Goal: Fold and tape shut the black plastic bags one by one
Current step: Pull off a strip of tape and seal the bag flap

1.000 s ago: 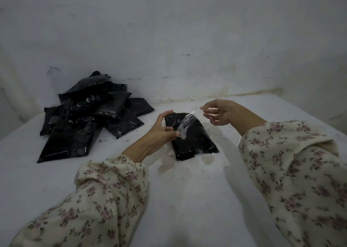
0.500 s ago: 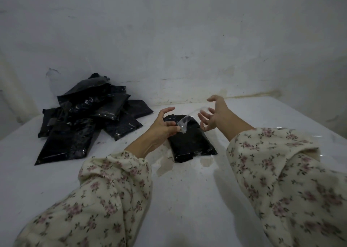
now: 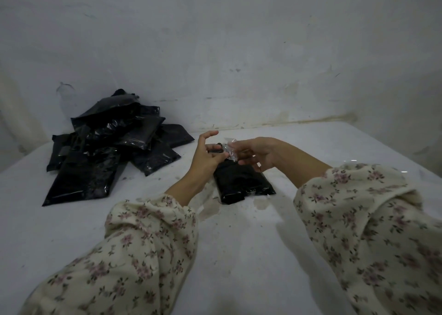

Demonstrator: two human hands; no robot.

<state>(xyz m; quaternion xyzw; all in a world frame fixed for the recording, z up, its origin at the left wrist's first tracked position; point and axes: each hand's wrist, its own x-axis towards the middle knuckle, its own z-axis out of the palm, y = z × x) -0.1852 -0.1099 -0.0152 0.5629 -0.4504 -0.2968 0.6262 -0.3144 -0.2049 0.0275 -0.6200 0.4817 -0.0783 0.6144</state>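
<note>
The left hand [image 3: 205, 155] pinches a crumpled strip of clear tape [image 3: 229, 150] between thumb and fingers, its forefinger lifted free. The right hand [image 3: 259, 154] pinches the same tape from the other side, the remaining fingers loosely curled. Both hands hover just above the far end of a folded black bag [image 3: 241, 184], which lies flat on the white bench [image 3: 239, 255]. To the left, well apart, sits a pile of black bags [image 3: 107, 147] against the wall [image 3: 239, 51]. Floral sleeves [image 3: 148, 243] cover both arms.
</note>
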